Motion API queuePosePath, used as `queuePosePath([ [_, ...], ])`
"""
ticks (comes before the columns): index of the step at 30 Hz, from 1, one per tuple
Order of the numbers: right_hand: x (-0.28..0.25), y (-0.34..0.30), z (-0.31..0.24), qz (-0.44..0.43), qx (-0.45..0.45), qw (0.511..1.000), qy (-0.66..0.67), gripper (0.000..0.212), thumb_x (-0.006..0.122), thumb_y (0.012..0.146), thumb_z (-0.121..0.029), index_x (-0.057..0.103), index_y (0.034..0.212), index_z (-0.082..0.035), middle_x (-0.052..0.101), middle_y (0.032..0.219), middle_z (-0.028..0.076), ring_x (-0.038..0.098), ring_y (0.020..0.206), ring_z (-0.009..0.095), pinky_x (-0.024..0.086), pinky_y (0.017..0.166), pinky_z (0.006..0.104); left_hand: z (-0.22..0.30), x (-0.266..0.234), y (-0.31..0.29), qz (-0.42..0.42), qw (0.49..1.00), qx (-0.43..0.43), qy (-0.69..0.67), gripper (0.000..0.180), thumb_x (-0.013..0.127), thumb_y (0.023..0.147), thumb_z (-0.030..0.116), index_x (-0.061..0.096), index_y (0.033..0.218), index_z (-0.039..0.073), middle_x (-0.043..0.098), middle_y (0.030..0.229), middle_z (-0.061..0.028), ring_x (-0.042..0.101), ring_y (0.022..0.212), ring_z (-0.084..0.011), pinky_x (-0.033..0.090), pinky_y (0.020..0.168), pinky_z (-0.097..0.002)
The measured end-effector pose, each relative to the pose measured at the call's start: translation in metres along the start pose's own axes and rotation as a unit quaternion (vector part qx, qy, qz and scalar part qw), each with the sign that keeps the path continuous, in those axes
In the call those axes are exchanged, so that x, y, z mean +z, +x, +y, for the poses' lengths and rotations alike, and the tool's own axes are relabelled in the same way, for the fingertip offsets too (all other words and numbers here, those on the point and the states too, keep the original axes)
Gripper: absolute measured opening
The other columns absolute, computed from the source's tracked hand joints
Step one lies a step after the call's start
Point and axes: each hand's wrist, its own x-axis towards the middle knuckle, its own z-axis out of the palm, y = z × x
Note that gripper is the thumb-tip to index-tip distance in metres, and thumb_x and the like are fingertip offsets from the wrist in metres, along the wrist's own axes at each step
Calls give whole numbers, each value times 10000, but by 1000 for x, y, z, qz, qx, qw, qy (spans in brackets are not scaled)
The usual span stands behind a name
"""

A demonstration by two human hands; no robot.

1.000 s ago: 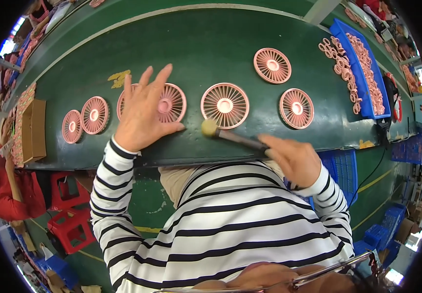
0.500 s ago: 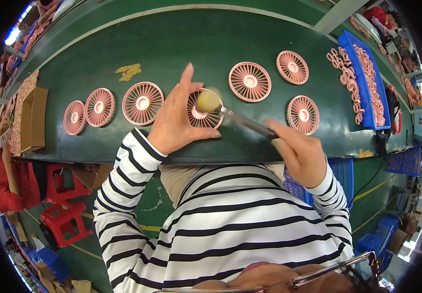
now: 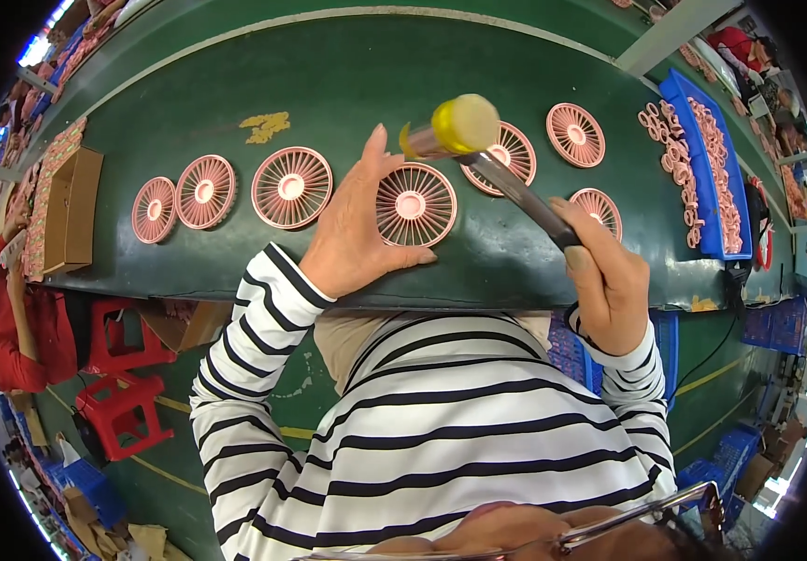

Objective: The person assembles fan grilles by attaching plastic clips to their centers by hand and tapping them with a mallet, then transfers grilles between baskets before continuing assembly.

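A pink round grille with spokes [image 3: 411, 205] lies flat on the green tabletop. My left hand [image 3: 347, 224] is curved around its left side, thumb along the near rim, a fingertip at the far rim and the index finger pointing away. In my right hand [image 3: 609, 280] I grip the dark handle of a mallet with a yellow head [image 3: 466, 124]. The head is raised above the table, beyond the grille, and slightly blurred. Three similar grilles [image 3: 291, 187] lie to the left. Three more [image 3: 575, 136] are at the right, two partly covered by the mallet or my right hand.
At the right end of the table stands a blue tray [image 3: 737, 245] of small pink rings, with more loose rings [image 3: 672, 157] beside it. A cardboard box [image 3: 81, 215] is at the left end. Red stools [image 3: 123, 416] and a person in red [image 3: 13, 332] are at the left.
The mallet head has risen off the grille's middle and moved up and away to the right. My right hand has shifted slightly right. My left hand stays around the same grille.
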Motion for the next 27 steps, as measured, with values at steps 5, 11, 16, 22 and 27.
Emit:
queuePosePath([
  [5,35,-10,22,-118,64,986,-98,296,578,927,-159,591,1206,-60,676,926,190,662,743,343,524,644,392,4,4,2,6,1000,-24,-18,1247,904,568,233,103,1502,25,494,1314,-203,482,1218,-377,399,1043,-425],
  [11,22,0,32,-44,103,993,25,264,587,935,-178,637,1145,-24,689,909,156,665,730,316,516,663,343,4,9,-4,13,991,59,117,1048,848,640,330,270,1462,33,465,1364,-219,411,1308,-398,269,1120,-523],
  [16,30,-6,42,-37,175,973,143,283,557,974,-196,631,1158,6,625,750,61,583,619,128,480,608,263,14,2,-4,59,998,29,-1,367,724,830,135,633,1147,-24,692,1003,-113,670,933,-220,527,827,-349],
  [22,29,-10,50,-25,235,938,253,322,532,997,-225,586,1217,4,546,707,-10,453,557,49,382,507,206,13,-1,-8,105,897,-177,-391,307,694,897,179,616,1110,-28,680,974,-55,617,840,-82,507,762,-233],
  [27,31,-8,53,-21,233,938,257,332,552,987,-238,578,1220,-2,533,712,-17,444,589,36,364,509,194,19,8,-10,163,936,-148,-274,301,708,881,162,607,1085,-35,686,956,-78,627,805,-99,507,735,-240],
])
